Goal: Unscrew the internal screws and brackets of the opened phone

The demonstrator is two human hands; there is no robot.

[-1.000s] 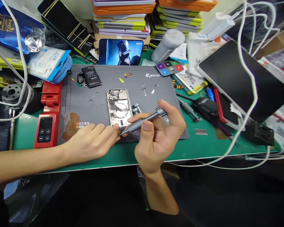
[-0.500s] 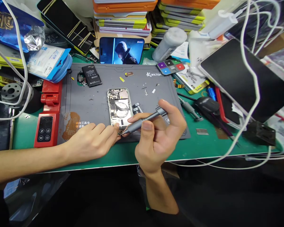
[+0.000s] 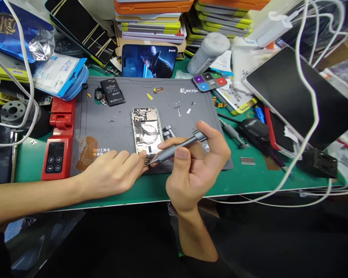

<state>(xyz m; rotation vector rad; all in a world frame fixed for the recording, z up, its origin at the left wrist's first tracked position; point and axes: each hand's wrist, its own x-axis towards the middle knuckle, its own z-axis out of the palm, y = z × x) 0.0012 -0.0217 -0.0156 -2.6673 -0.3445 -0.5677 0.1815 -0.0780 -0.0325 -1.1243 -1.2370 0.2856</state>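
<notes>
An opened phone point(image 3: 146, 129) with its insides showing lies on a grey work mat point(image 3: 110, 127). My right hand point(image 3: 195, 166) is closed round a grey screwdriver point(image 3: 178, 146), whose tip points down-left at the phone's near end. My left hand point(image 3: 111, 173) rests on the mat with its fingertips pressed against the phone's bottom edge, beside the screwdriver tip. What the fingertips pinch, if anything, is hidden. A black battery point(image 3: 112, 92) and small loose parts point(image 3: 178, 112) lie farther back on the mat.
A red device point(image 3: 56, 154) borders the mat's left side. A second phone point(image 3: 149, 61) playing video stands at the back. Stacked cases point(image 3: 153, 19), a dark tablet point(image 3: 298, 92), white cables point(image 3: 307, 116), a grey bottle point(image 3: 207, 52) and tools point(image 3: 232, 133) crowd the green bench point(image 3: 249, 177).
Both hands stay in place at the phone's near end; the view has shifted slightly and the video on the rear phone has changed.
</notes>
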